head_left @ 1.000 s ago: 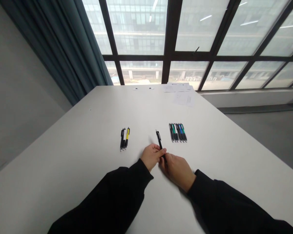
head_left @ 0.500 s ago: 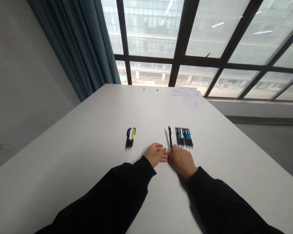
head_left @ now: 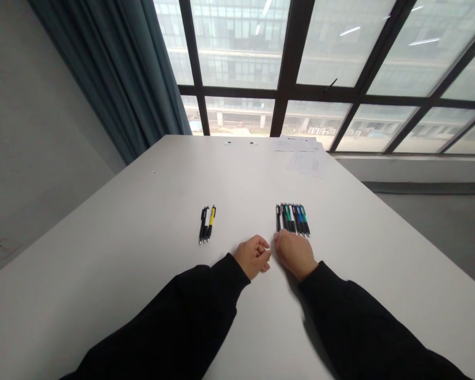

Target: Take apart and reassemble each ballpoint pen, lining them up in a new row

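Observation:
My right hand is closed around the lower end of a black pen, whose tip is hidden behind the fingers. This pen stands at the left of a row of several pens in black, green, white and blue, lined up side by side on the white table. Part of the row's near end is covered by my right hand. My left hand rests just to the left, its fingers loosely bent and apart, holding nothing. Farther left lies a small group of three pens: a black one, a white one and a yellow one.
The white table stretches toward a large window. Some sheets of paper lie at its far right corner. Two small dark-centred items sit by the far edge. A blue curtain hangs at the left.
The black pen in my right hand has come down from a raised tilt to lie close alongside the row. My left hand's fingers have bent in and drawn slightly away from my right hand.

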Motion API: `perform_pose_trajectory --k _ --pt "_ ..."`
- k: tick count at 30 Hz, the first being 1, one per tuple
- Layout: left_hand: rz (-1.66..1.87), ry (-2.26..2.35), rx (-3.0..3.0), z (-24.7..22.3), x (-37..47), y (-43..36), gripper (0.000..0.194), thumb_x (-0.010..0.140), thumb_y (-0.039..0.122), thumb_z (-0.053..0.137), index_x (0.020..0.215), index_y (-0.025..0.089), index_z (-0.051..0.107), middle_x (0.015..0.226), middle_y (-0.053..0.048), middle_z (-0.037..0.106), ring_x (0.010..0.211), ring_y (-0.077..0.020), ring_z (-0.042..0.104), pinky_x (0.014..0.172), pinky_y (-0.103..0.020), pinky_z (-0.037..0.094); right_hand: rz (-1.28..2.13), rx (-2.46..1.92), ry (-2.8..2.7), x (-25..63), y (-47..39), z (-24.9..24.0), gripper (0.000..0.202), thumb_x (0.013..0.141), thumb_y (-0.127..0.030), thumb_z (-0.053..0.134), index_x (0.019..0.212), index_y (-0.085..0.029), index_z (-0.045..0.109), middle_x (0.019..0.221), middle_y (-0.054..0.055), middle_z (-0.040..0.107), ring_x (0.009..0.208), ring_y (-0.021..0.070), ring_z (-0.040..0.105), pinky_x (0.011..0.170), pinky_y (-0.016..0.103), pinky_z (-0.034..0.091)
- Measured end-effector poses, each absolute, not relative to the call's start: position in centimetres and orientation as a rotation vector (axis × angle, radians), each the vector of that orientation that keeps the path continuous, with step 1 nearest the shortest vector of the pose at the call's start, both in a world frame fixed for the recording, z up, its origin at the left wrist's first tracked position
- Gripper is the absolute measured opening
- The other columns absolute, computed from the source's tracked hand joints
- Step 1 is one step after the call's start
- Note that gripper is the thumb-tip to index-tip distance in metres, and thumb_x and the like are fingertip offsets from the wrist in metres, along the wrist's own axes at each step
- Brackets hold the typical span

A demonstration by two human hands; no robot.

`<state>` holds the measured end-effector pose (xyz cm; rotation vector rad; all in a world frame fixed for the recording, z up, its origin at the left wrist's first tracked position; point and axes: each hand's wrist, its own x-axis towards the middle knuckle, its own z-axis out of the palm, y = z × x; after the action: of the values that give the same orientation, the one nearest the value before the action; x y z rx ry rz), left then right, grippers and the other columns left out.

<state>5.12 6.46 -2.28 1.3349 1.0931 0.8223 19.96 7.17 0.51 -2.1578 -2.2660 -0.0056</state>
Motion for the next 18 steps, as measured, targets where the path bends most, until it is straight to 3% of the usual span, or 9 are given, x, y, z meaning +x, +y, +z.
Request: perform_pose_trajectory --k 18 --pt "0.786 1.085 1.366 -2.09 5.02 6.49 0.017 0.076 0.029 0.065 0.077 0.015 0.055 0.053 0.004 0.055 0.044 -0.0117 0.060 0.041 -0.020 0.047 -0.025 -2.199 -2.204 20.12 7.58 0.19 0.044 0.099 -0.032 0.031 0.086 -0.013 0.068 0.075 0.015 0.071 0.070 0.0263 0.071 0.062 0.032 0.049"
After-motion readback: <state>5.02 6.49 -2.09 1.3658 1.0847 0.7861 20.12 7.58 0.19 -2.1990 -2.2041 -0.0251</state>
